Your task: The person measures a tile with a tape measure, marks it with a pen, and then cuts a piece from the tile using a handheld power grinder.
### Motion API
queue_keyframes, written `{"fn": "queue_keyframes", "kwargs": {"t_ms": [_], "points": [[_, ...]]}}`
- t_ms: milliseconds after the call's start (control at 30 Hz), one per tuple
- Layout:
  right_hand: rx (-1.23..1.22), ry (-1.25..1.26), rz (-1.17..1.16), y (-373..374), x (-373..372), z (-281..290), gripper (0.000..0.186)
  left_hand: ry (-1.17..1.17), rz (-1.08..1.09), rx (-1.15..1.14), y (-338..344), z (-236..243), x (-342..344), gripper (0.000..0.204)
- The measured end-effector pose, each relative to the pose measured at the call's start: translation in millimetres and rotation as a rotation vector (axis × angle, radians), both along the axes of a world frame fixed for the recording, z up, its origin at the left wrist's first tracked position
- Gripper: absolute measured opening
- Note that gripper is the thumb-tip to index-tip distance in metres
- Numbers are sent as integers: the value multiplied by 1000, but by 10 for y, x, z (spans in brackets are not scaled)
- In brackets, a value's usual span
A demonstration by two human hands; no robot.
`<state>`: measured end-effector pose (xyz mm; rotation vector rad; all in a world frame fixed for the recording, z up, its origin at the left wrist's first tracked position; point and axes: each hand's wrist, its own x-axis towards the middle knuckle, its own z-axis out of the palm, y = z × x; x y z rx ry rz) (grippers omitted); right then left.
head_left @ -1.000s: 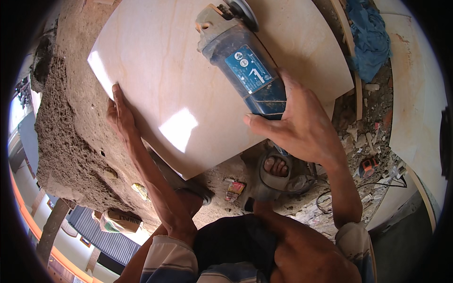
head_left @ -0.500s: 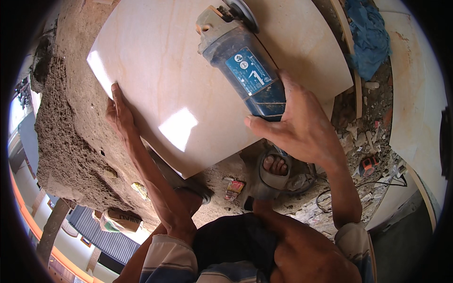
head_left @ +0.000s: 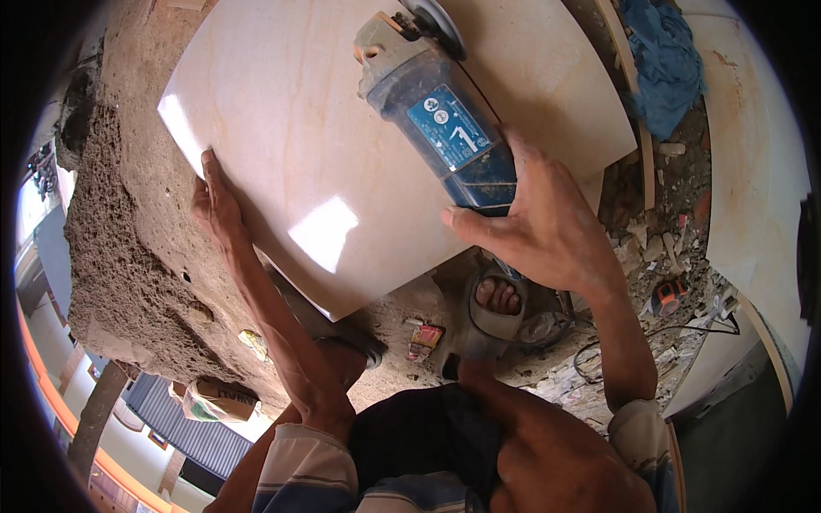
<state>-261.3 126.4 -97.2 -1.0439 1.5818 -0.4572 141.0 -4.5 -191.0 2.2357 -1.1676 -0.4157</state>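
My right hand is wrapped round the rear body of a blue angle grinder. The grinder's disc is at the far end, over a large cream, glossy tile. A thin dark line runs across the tile beside the grinder. At the tile's left edge, my left hand grips the rim, with the thumb lying on top and the other fingers curled at the edge. Whether the disc touches the tile I cannot tell.
Sandy soil lies to the left. Rubble, a blue cloth, an orange-and-black tape measure and a black cord are at the right, near another pale slab. My sandalled foot stands just below the tile.
Almost nothing differs. The grinder and my right hand have shifted very slightly, while my left hand keeps its place on the tile edge.
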Motion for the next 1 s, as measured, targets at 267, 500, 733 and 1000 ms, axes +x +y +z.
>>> {"fn": "queue_keyframes", "kwargs": {"t_ms": [267, 500, 733, 1000], "points": [[29, -7, 11, 39, -14, 28, 70, -14, 17, 40, 0, 14, 14, 68], [19, -14, 8, 82, -23, 40, 71, -10, 16, 20, -12, -28, 51, 70], [41, 8, 9, 136, -30, 70, 70, 33, 77, 145, -23, 19, 56, 69], [29, 9, -2, 163, -20, 28, 71, 26, -16, -17, 4, -3, 6, 69]]}}
